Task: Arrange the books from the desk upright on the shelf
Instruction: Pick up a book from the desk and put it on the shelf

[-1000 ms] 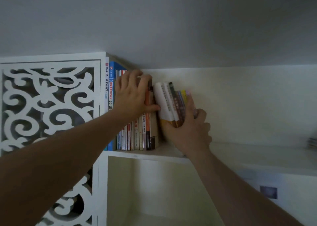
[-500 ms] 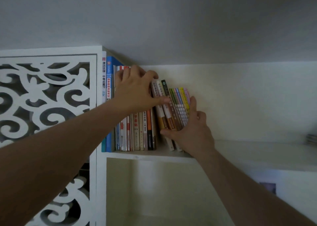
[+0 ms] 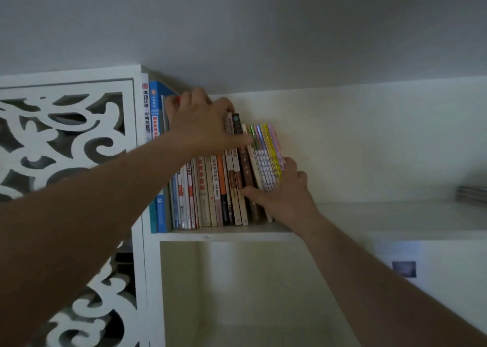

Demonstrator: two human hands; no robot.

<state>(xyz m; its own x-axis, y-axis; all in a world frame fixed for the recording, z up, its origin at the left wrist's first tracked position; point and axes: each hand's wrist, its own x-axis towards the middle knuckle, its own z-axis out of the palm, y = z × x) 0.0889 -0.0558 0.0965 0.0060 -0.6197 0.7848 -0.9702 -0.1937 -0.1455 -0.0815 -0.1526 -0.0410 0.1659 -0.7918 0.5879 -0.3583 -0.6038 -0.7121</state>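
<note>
I saw the left hand (image 3: pixel 203 125) spread flat over the tops of the row of books (image 3: pixel 210 188) on the shelf (image 3: pixel 226 234), fingers straight and thumb reaching right across the spines. Below and to its right, the right hand (image 3: pixel 283 193) pressed against the outer face of the thin coloured books (image 3: pixel 266 157) at the row's right end, which leaned slightly left; thumb on the spines, fingers extended behind. Left of the left hand stood a white fretwork panel (image 3: pixel 66 141).
</note>
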